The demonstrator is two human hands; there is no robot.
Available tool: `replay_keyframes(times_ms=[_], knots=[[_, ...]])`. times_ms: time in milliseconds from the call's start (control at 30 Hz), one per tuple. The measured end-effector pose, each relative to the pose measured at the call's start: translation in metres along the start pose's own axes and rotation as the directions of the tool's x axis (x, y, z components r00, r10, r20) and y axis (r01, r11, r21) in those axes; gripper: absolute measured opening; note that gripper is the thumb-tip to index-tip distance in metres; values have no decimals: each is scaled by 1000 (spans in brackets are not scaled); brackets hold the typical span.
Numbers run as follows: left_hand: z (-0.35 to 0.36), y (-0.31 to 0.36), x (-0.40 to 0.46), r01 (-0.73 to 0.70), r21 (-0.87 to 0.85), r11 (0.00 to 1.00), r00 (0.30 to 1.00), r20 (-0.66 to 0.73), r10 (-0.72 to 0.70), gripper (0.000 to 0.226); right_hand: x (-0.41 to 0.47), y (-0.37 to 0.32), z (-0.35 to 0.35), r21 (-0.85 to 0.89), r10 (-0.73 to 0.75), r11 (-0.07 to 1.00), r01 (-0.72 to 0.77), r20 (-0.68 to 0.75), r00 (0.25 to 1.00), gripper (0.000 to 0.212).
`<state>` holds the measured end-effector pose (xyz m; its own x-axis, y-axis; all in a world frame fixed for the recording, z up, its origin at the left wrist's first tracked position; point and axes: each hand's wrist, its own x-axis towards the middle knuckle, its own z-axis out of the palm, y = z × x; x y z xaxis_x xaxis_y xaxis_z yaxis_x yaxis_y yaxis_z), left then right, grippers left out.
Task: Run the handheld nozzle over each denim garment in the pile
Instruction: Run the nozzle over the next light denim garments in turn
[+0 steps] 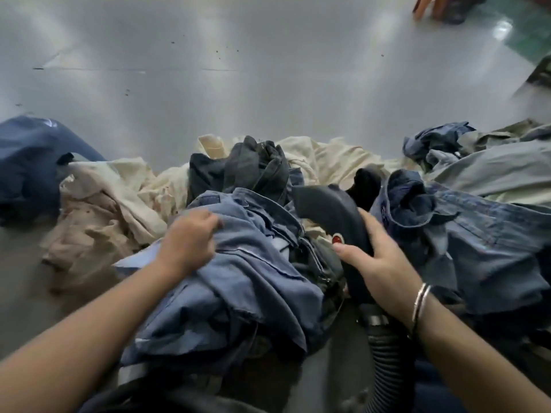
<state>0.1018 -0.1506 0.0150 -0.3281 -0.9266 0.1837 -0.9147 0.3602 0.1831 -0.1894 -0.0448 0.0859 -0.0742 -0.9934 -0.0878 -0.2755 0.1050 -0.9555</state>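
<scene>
Head view looks down on two bare forearms reaching into a heap of clothing on a grey floor (208, 55). Fingers (208, 220) of the left hand (190, 242) are curled into a fold of a mid-blue denim garment (238, 278), bunching the cloth beneath the palm. Just beside it, the right hand (378, 260) wraps around the black plastic handheld nozzle (331, 210), thumb lying along its side next to a small red button (337, 239), the other fingers hidden behind the body. A silver bangle (420, 302) sits on that wrist. From the rear of the nozzle a black ribbed hose (387, 359) runs toward the near edge of the floor, between the forearms. The nozzle's front end points away from the person, over the middle of the pile, beside a dark charcoal garment (253, 168). To the right lies a darker blue denim garment (477, 239), touching the right hand's side of the nozzle. Cream and beige cloths (119, 198) spread under and behind the denim toward the left, with a navy garment (32, 165) at the left edge. Pale grey-blue clothing (501, 168) lies at the right edge.
</scene>
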Motion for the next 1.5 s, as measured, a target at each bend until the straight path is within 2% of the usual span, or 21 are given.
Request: replay_keyframes(times_ms=[33,100,200,267,333,400,467,533,633,733,867,1000,1067,1100,1167,1233,1333,1367,1400,1433,1500], knots=[[19,20,-12,26,-56,998,991,130,-18,15,2,5,6,-23,22,999,-21,37,999,45],[59,50,-26,252,-69,965,896,394,-206,20,7,13,12,-53,46,998,-43,61,997,45],[100,67,-34,484,0,875,767,482,-424,51,9,18,13,-33,47,998,-45,38,998,46],[114,67,-41,382,181,906,811,405,-422,62,11,18,8,-29,42,999,-42,20,999,48],[118,59,-44,204,299,932,861,400,-316,45,13,19,4,-42,43,998,-43,10,999,48],[112,44,-42,110,247,963,837,499,-224,32,14,19,0,-41,61,997,-61,-6,998,45],[93,27,-37,55,69,996,844,530,-83,23,14,16,-3,-36,68,997,-69,-27,997,50],[58,10,-31,41,-146,988,932,363,15,20,13,13,-4,-31,60,998,-61,-37,998,51],[-6,-13,-13,55,-272,961,998,20,-52,26,12,10,-4,-35,47,998,-48,-31,998,51],[-60,-7,16,7,-344,939,974,-211,-84,27,10,5,-7,-7,47,999,-47,-39,998,54],[-107,37,64,-215,-489,845,904,-427,-17,25,12,-9,-21,67,-13,998,21,-113,994,52],[-133,36,91,-335,-494,802,870,-489,62,27,12,-19,-37,191,-59,977,96,-191,980,45],[-123,7,86,-308,-339,889,908,-385,167,29,10,-19,-37,217,-72,969,115,-195,978,44],[-111,-10,79,-231,-241,943,952,-256,168,31,9,-17,-35,204,-67,974,103,-180,981,46],[-78,-37,55,9,89,996,992,128,-21,28,8,-7,-26,129,-40,990,58,-134,990,51],[-42,-41,20,79,327,942,952,257,-169,25,8,3,-12,74,4,997,1,-72,997,49],[7,-7,-25,189,-12,982,961,207,-183,17,8,12,8,21,57,998,-58,17,998,43],[26,6,-35,267,-102,958,933,277,-230,20,8,14,12,9,59,998,-59,36,998,44],[44,19,-44,410,-176,895,851,426,-307,23,9,14,15,5,59,998,-59,49,997,44],[62,32,-51,595,-218,774,705,603,-373,26,9,15,17,5,58,998,-58,55,997,45],[85,47,-61,878,-266,397,423,819,-388,35,9,16,19,-6,58,998,-57,52,997,49]])
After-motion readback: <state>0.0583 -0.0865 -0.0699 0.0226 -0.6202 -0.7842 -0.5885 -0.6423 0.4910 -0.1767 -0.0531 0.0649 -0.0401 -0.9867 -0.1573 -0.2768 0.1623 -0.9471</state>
